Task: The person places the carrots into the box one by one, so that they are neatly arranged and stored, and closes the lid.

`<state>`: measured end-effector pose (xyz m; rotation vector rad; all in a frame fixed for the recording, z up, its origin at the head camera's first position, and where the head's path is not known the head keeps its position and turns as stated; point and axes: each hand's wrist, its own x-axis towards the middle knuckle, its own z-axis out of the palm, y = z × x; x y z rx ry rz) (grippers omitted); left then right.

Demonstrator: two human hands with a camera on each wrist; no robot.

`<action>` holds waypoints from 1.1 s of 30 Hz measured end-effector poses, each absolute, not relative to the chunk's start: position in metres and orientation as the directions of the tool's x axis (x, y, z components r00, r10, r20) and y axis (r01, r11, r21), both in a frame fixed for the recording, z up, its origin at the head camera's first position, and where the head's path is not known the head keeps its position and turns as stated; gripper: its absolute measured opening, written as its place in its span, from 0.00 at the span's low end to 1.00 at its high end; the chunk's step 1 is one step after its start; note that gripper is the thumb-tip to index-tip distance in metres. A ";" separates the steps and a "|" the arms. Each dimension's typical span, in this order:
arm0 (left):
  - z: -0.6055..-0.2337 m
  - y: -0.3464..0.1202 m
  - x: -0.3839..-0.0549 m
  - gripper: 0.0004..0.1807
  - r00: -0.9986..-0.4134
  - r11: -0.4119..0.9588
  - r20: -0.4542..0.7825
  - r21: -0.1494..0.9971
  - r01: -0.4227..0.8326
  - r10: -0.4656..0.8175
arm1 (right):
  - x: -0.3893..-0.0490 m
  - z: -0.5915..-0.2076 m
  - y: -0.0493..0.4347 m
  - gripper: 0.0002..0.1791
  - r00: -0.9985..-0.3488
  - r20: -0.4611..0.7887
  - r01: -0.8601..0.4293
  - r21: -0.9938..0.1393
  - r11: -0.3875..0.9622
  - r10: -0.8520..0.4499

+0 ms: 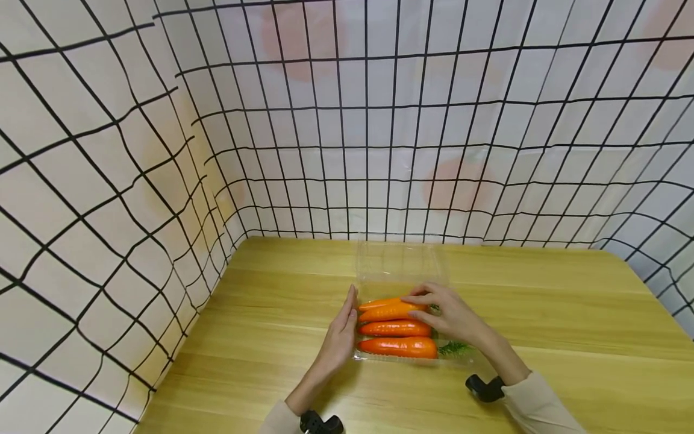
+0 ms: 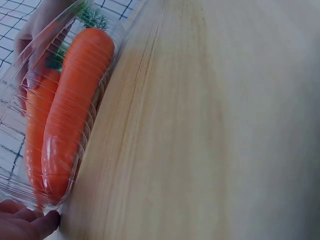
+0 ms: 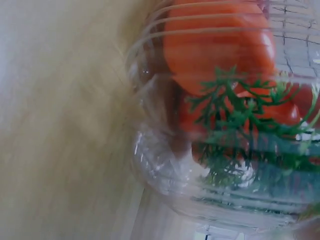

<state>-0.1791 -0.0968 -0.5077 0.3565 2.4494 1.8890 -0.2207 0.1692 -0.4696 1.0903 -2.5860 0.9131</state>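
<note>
While left hand (image 1: 337,342) rests straight-fingered against clear box (image 1: 387,289) | right hand (image 1: 451,310) grips orange carrot (image 1: 387,311)

From over here I see a plain cream left sleeve (image 1: 279,420) and a right sleeve (image 1: 542,407) just like it. The left wrist camera (image 1: 329,425) is small, black and bumpy. The right wrist camera (image 1: 488,392) is black too, bent with a round end.

Left hand (image 1: 337,342) on edge, fingers (image 1: 346,311) extended; right hand (image 1: 449,308) palm-down (its fingers bent), forearms (image 1: 506,360) angled inward
</note>
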 end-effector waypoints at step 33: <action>-0.508 -0.096 -0.178 0.30 -0.973 0.254 0.124 0.952 0.172 0.194 | -0.217 -0.468 0.170 0.20 -0.753 0.320 -0.651 -0.496 0.575 -0.575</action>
